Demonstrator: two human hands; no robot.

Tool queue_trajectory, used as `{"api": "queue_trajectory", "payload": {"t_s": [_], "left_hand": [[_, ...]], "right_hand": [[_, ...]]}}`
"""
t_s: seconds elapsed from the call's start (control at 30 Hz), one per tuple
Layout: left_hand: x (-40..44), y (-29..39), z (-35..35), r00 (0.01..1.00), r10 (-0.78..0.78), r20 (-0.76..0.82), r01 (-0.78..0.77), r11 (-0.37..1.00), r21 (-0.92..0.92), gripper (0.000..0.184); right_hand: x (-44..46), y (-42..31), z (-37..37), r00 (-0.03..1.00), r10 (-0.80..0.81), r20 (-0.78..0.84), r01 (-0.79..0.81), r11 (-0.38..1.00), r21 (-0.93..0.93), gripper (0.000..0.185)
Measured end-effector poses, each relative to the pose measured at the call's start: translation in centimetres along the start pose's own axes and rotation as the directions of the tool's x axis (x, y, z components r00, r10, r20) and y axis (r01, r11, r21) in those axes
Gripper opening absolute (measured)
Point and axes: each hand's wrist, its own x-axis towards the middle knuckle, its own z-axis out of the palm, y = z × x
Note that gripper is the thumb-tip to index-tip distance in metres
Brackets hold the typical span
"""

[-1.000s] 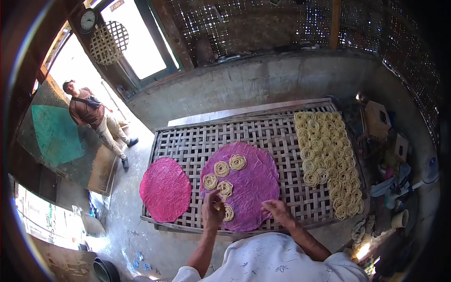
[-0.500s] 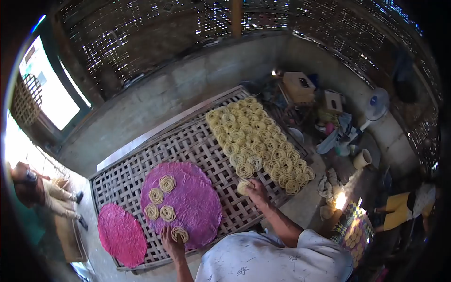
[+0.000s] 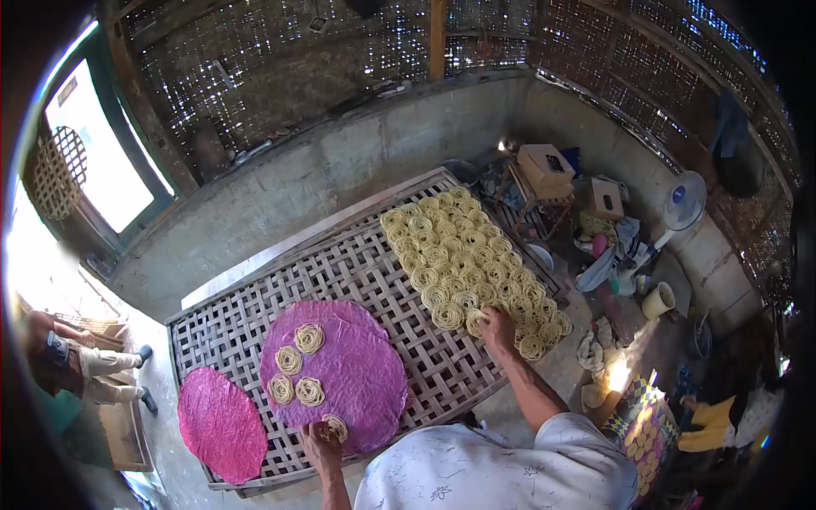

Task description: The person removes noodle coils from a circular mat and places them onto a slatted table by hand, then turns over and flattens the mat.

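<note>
Pale-yellow coiled-strand rosettes [image 3: 460, 262] lie packed right of the round purple sheet [image 3: 361, 374], apparently saving space. The right hand [image 3: 500, 331], nearly closed, pinches one, probably keeping its coil intact; the left hand [image 3: 321, 447], half-curled, touches another on the sheet, grip unclear.

A lane of woven rack [image 3: 442, 361] is running through the middle of the frame, between the purple sheet [image 3: 361, 365] and the packed coils [image 3: 463, 259]. Those coils are hemming in my right hand [image 3: 498, 330] toward upper right; four spaced coils [image 3: 309, 391] are standing above my left hand [image 3: 321, 445], lower left of centre.
</note>
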Motion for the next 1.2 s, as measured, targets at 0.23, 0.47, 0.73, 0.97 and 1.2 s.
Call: {"api": "queue_trajectory", "payload": {"t_s": [0.23,0.47,0.73,0.97,1.2], "left_hand": [[0.1,0.7,0.1,0.978,-0.207,0.034,0.209,0.964,-0.166,0.04],[0.0,0.7,0.0,0.995,-0.081,0.058,0.09,0.982,-0.164,0.016],[0.3,10.5,-2.0,0.957,0.161,0.242,-0.037,0.894,-0.447,0.024],[4.3,7.2,1.1,0.986,0.136,-0.101,-0.169,0.762,-0.625,0.041],[9.6,-2.0,3.1,0.979,0.204,-0.023,-0.201,0.973,0.112,0.038]], "right_hand": [[-1.7,-2.5,-0.6,0.989,-0.102,-0.106,0.087,0.987,-0.137,0.043],[-11.7,-13.0,1.4,0.817,-0.187,0.545,-0.143,0.851,0.505,0.032],[-13.6,-17.6,1.1,0.172,-0.244,0.954,-0.833,0.481,0.273,0.058],[-10.7,-14.5,2.6,0.757,-0.019,0.653,-0.505,0.618,0.603,0.031],[-5.7,-5.7,3.4,0.986,-0.019,0.167,-0.044,0.93,0.366,0.033]]}}
